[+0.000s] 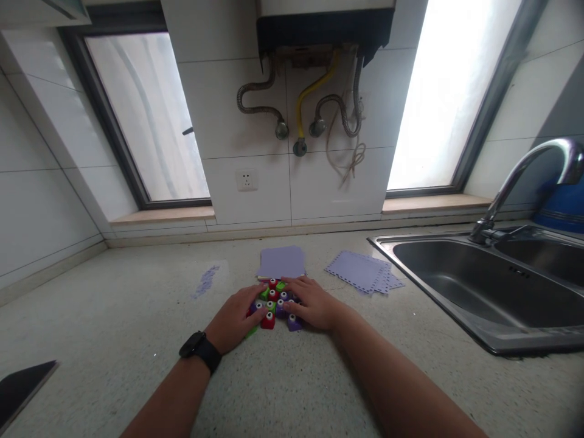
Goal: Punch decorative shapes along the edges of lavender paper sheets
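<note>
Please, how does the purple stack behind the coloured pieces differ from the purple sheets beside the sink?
The stack has smooth visible edges; the sheets have rows of small notches or holes along theirs. The stack is fairly neatly piled, while the sheets are spread askew. The stack lies just behind the coloured pieces; the sheets lie nearer the sink. Both are pale purple and lie on the counter.

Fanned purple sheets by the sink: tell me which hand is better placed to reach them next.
Probably the right hand: it lies nearer the fanned purple sheets, on their side of the colourful pieces. The left hand is farther off, across the pieces, with the right hand in between.
</note>
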`<state>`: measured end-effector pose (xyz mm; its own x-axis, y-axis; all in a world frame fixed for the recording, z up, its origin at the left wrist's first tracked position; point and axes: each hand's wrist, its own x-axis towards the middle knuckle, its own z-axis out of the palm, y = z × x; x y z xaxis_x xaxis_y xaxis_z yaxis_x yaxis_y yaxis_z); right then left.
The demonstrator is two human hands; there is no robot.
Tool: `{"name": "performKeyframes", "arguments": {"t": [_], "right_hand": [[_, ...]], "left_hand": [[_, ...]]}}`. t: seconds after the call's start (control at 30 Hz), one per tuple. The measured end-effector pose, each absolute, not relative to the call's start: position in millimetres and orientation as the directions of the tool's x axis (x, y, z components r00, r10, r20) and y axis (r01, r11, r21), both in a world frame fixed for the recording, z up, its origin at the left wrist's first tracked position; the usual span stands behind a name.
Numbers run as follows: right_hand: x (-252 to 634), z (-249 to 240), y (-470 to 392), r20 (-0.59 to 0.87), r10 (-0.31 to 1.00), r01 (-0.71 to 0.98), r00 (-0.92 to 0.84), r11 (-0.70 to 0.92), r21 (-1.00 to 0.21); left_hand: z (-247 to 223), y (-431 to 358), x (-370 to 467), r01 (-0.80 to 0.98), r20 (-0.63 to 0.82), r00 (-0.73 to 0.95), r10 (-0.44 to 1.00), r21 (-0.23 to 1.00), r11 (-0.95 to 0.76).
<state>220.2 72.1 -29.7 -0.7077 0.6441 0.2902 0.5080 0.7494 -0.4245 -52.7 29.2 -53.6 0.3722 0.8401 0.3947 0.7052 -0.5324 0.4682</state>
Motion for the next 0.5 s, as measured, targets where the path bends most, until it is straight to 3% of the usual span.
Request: {"name": "performKeyframes", "arguments": {"t": [0.5], "right_hand": [[221.5, -28.1, 71.9, 0.248, 0.748, 0.700, -0.616, 0.664, -0.263]], "left_hand": [[-48.0, 26.8, -52.0, 0.749, 0.368, 0.368, 0.854, 0.427, -0.507]]}}
